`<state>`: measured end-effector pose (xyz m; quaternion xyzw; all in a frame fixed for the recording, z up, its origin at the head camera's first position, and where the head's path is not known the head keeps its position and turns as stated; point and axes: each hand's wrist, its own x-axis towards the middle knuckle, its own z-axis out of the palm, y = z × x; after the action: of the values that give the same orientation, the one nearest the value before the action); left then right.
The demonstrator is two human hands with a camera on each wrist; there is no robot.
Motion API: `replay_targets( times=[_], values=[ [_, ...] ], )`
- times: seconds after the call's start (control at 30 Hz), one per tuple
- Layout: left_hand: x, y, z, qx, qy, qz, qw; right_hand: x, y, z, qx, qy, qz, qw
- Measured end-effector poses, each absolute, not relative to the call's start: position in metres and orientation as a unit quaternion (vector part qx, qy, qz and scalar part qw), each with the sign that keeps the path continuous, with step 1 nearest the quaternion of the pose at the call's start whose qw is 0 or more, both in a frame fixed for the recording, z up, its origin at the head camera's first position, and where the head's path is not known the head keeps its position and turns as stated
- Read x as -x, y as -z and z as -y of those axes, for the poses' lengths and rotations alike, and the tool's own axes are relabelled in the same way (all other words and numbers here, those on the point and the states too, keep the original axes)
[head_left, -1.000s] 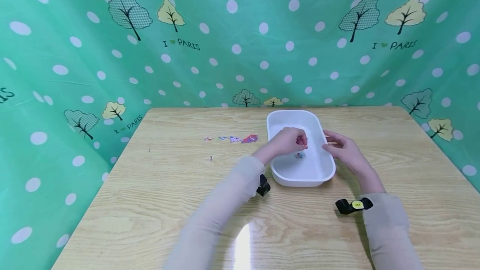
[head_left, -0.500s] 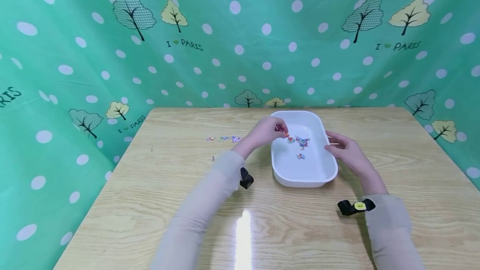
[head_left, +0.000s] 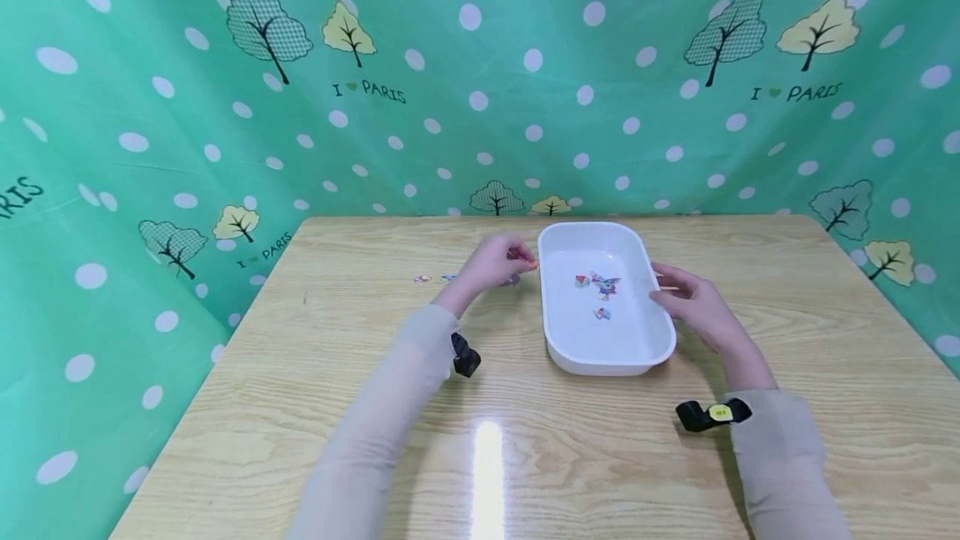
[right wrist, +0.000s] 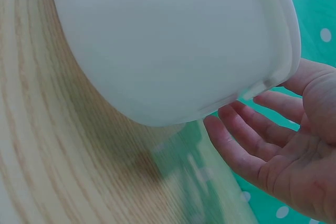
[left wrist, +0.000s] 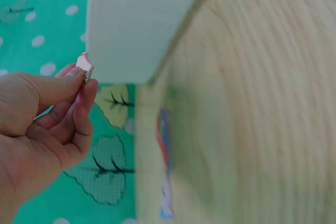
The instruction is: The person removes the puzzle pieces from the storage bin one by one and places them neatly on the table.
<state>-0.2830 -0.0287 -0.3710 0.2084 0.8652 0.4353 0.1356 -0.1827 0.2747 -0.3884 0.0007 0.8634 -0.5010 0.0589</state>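
My left hand (head_left: 497, 261) is just left of the white plastic tub (head_left: 551, 348), close to its rim. Between thumb and fingertips it pinches a small flat piece (left wrist: 84, 65), pale on one side with orange-red at the edge, perhaps a sticker or cut-out. My right hand (head_left: 686, 298) holds the tub's right side, thumb at the rim and fingers along the outer wall under the lip. On the tub floor lie several small colourful cut-outs (head_left: 606, 284). Another red-and-blue cut-out (left wrist: 164, 140) lies on the table beneath the left hand.
A row of small printed cut-outs (head_left: 422, 278) lies on the wooden table (head_left: 247, 407) left of the tub, partly hidden behind the left hand. Green dotted cloth (head_left: 420, 148) hangs behind the table and at both sides. A bright reflection crosses the table's front.
My left hand has moved left from over the tub to outside its left rim, still pinching the small piece. This uncovers the cut-outs inside. The right hand stays at the tub.
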Motion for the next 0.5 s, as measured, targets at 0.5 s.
replay_targets(
  times=[0.5],
  values=[
    [0.281,0.397,0.05,-0.223,-0.315,-0.913,0.135,0.183,0.39,-0.274,0.003,0.503,-0.862,0.061]
  ],
)
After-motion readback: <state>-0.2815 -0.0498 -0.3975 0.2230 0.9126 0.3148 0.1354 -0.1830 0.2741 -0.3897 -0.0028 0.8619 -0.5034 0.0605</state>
